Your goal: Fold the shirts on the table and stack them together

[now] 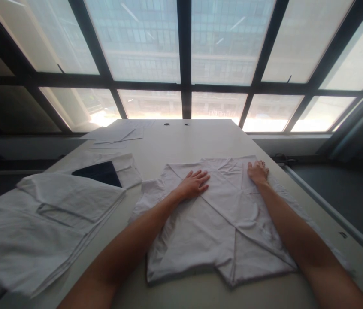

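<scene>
A white garment (207, 231), which looks like a shirt or coat, lies spread on the white table in front of me. Creases and overlapping front edges run across it. My left hand (193, 184) rests flat on its upper left part with the fingers spread. Near the garment's upper right edge, my right hand (258, 172) presses down on the cloth, thumb apart from the slightly bent fingers. Neither hand lifts any fabric. To the left lies more white clothing (72, 206), partly hanging toward the near left table edge.
A dark flat item (99, 174) lies among the clothing on the left. Sheets of paper (117, 134) are at the table's far left corner. The white table (181, 146) reaches toward large windows with dark frames (185, 60). A pale rail (336, 214) runs along the right side.
</scene>
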### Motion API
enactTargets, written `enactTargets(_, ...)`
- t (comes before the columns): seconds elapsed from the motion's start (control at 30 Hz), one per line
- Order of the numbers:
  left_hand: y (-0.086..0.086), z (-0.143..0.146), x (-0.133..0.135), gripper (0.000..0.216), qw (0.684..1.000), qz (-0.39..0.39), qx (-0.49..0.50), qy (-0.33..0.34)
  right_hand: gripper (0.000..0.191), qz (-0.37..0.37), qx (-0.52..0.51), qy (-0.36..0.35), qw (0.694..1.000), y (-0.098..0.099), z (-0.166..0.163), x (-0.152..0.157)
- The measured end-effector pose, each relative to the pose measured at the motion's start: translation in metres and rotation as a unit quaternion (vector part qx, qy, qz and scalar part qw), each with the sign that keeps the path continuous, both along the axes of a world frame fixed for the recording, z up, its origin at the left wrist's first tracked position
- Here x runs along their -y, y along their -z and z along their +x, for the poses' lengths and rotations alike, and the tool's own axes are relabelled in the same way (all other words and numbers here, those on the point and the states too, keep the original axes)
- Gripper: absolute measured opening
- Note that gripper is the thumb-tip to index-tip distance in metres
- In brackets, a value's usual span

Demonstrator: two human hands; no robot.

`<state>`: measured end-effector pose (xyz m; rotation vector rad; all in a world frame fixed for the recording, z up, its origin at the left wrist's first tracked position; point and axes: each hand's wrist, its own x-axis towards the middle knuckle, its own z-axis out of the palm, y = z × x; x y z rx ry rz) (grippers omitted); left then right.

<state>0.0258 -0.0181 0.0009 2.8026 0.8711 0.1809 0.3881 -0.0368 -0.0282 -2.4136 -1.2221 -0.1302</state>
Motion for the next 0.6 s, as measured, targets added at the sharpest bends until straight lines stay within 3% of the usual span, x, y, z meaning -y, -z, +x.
enactTargets(0.17, 0.0, 0.0, 0.0, 0.057, 1.0, -0.001, 0.001, 0.003, 0.061, 0.033, 0.007, -0.164, 0.986, -0.014, -0.021, -0.006)
enactTargets(0.37, 0.001, 0.001, -0.001, 0.056, 1.0, 0.001, -0.005, -0.001, 0.056, -0.018, 0.022, -0.375, 0.927, -0.013, -0.052, -0.002)
enactTargets(0.47, 0.002, 0.001, -0.001, 0.056, 1.0, 0.001, -0.003, -0.001, 0.054, -0.066, 0.038, -0.384, 0.92, -0.012, -0.06, -0.001)
enactTargets(0.6, 0.002, 0.001, -0.001, 0.057, 1.0, 0.0, -0.001, -0.001, 0.055, -0.093, 0.04, -0.322, 0.941, -0.013, -0.06, 0.0)
